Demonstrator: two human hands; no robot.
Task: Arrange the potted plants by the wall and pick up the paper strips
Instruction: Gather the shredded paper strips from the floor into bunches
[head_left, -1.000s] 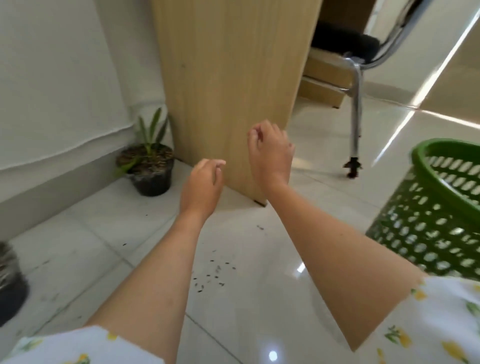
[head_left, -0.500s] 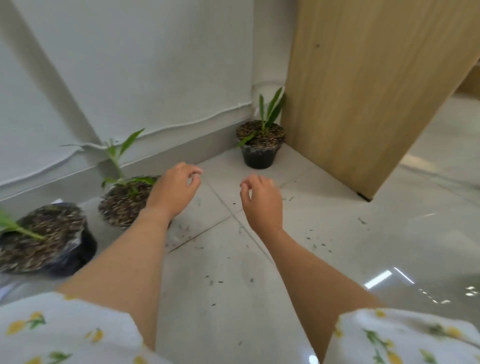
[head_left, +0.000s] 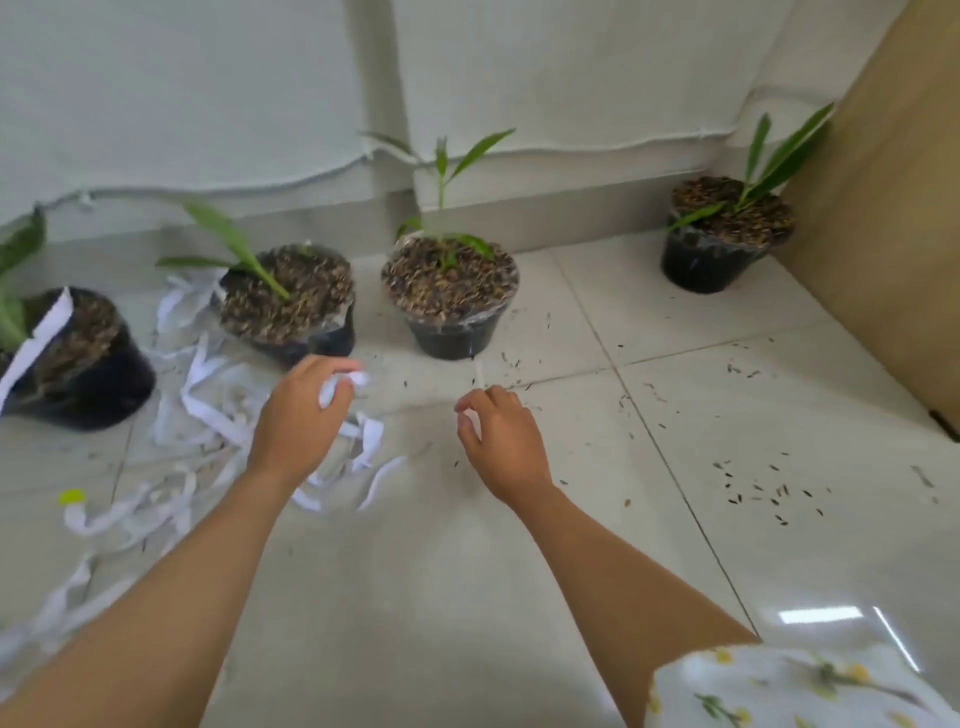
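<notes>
4 potted plants stand on the tiled floor (head_left: 519, 597) along the wall (head_left: 545, 62): the corner pot (head_left: 719, 260) at 2 o'clock beside a wooden panel (head_left: 893, 249), the middle pot (head_left: 451, 312) at 12 o'clock, a tilted pot (head_left: 291, 306) at 11 o'clock, and the left pot (head_left: 78, 364) at 9 o'clock with a paper strip (head_left: 34, 340) lying across its soil. White paper strips (head_left: 208, 410) lie tangled on the floor from 9 to 7 o'clock, just in front of the tilted pot. The left hand (head_left: 298, 421) is over them, its fingers (head_left: 337, 371) curled round a crumpled wad of paper (head_left: 343, 387). The right hand (head_left: 501, 436), near the middle pot, has curled fingers pinching a small white scrap (head_left: 469, 417). Dark soil bits (head_left: 753, 493) dot the tiles at 3 o'clock.
</notes>
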